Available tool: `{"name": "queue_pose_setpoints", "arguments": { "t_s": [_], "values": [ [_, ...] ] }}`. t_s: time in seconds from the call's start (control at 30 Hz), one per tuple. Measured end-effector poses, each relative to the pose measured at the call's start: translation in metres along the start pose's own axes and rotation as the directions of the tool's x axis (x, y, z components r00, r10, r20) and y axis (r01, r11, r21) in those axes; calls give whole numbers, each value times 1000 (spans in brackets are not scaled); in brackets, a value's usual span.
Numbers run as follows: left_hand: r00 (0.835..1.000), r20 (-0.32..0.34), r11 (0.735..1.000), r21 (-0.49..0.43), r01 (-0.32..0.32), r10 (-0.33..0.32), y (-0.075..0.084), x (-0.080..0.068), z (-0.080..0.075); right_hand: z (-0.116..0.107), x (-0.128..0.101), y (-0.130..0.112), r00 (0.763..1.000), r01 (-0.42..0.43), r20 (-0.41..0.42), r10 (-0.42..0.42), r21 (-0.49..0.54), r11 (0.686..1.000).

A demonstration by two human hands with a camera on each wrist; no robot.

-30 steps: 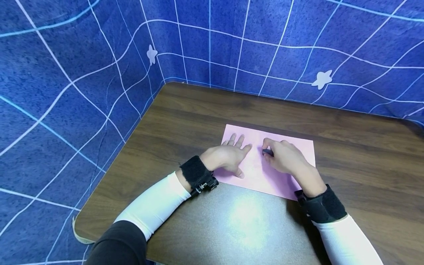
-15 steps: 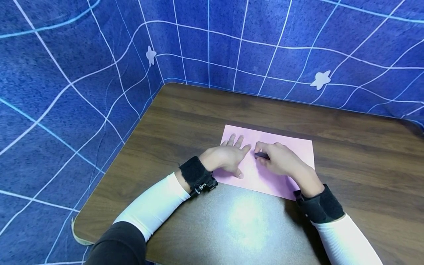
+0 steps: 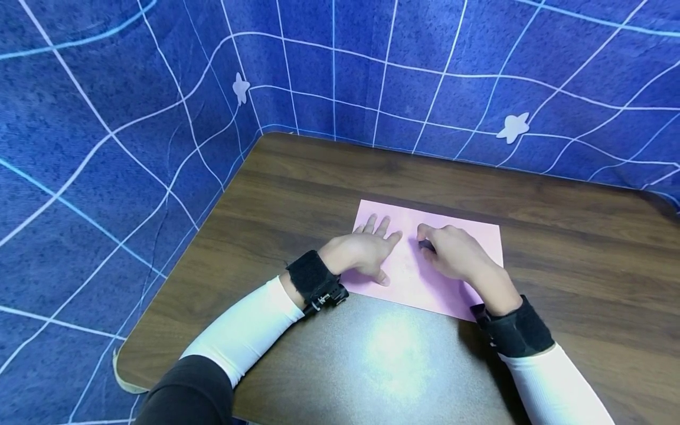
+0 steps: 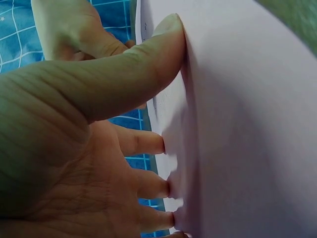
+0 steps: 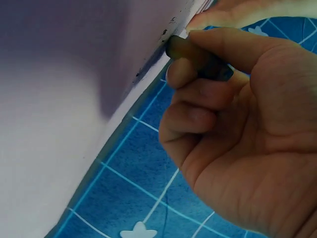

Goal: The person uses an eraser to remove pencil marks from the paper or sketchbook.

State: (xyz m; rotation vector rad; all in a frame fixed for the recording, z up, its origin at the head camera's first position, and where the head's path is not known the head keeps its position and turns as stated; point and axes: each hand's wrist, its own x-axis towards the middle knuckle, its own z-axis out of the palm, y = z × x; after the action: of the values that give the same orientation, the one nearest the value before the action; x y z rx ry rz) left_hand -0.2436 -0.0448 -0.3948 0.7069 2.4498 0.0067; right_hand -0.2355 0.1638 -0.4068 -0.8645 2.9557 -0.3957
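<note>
A sheet of pink paper [image 3: 406,283] lies on the wooden table. My left hand [image 3: 366,251] rests on its left part with fingers spread, and in the left wrist view the thumb and fingertips press on the sheet. Near the middle of the paper, my right hand [image 3: 458,252] pinches a short black eraser [image 3: 427,244] between thumb and fingers, the other fingers curled in. The right wrist view shows the rounded end of the eraser right at the paper surface, with small dark specks [image 5: 164,32] close to it. Part of the eraser is hidden inside the hand.
The brown wooden table [image 3: 297,183] has a rounded left corner. A blue curtain [image 3: 414,71] with white grid lines and pale stars hangs behind and to the left. Black straps [image 3: 313,277] with cameras sit on both wrists.
My right hand with the eraser has gone left across the paper and then back to the right. My left hand has stayed in place on the sheet.
</note>
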Motion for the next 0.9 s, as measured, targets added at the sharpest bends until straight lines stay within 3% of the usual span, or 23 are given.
{"name": "queue_pose_setpoints", "arguments": {
  "t_s": [0.2, 0.43, 0.67, 0.9],
  "values": [
    [1000, -4, 1000, -2, 0, 0, 0, -1, 0, 3, 1, -7, 999, 41, 24, -41, -22, 999],
    [1000, 8, 1000, -25, -1, 1, 0, -3, 0, 6, 2, -12, 995, 97, 24, -100, 96, 991],
    [1000, 11, 1000, -2, 4, -4, 0, -1, -1, 3, 4, -7, 994, -97, 62, 90, 125, 987],
    [1000, 11, 1000, -18, 4, -4, 1, -1, 0, -9, 0, 2, 951, -301, 93, 294, 74, 951]
  ]
}}
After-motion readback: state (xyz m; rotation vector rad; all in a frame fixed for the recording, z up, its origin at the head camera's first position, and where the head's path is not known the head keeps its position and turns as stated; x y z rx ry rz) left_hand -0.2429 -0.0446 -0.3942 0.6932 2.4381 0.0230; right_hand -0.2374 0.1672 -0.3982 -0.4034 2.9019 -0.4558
